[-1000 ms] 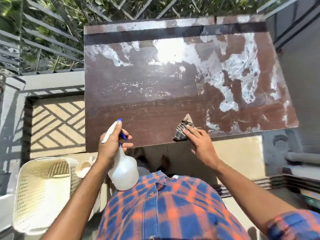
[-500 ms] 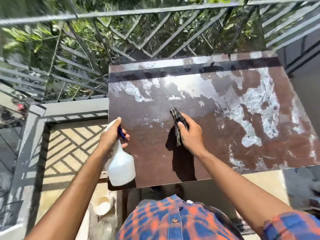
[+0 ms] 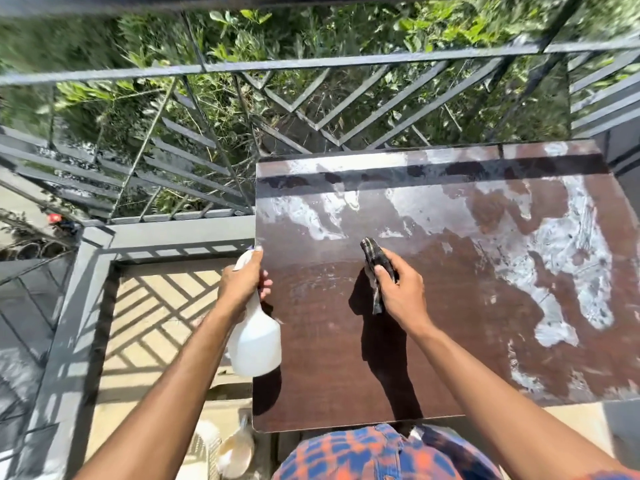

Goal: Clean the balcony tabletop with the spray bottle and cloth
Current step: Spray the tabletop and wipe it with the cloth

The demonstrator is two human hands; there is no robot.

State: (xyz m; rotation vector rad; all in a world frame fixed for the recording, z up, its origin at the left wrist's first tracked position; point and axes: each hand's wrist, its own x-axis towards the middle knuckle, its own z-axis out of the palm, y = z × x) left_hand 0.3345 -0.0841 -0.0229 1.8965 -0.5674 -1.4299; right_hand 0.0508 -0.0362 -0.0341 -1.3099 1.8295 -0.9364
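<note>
**Two Hands Over a Half-Wiped Balcony Table**

Both arms reach forward from the bottom of the view. The left hand (image 3: 242, 284) is wrapped around the neck of a white spray bottle (image 3: 255, 344), fingers curled over the trigger area, with the bottle's body hanging down below the fist. It is held at the left edge of the tabletop (image 3: 329, 375), its lower half overlapping the table's corner region and throwing a dark shadow there. The nozzle end pokes out above the knuckles, pointing away from the person.

The right hand (image 3: 401, 294) is clenched on a dark, striped cloth (image 3: 373, 258), bunched so that one end sticks out beyond the thumb and another tail dangles below the palm. Hand and cloth sit over the middle of the tabletop; whether the cloth touches the surface cannot be told, though its shadow falls just beside it.

A plaid shirt (image 3: 374, 455) in orange and blue fills the bottom edge. To the lower left, beneath the table's near corner, pale rounded objects (image 3: 235, 452) lie partly hidden and cannot be identified.

The tabletop is dark brown and glossy near the person, while pale, smeared patches spread across its far and right parts. Beyond it runs a grey metal railing (image 3: 311, 64) with diagonal bars, green foliage behind. Sunlit tan floor (image 3: 156, 317) on the left carries the railing's striped shadow.
</note>
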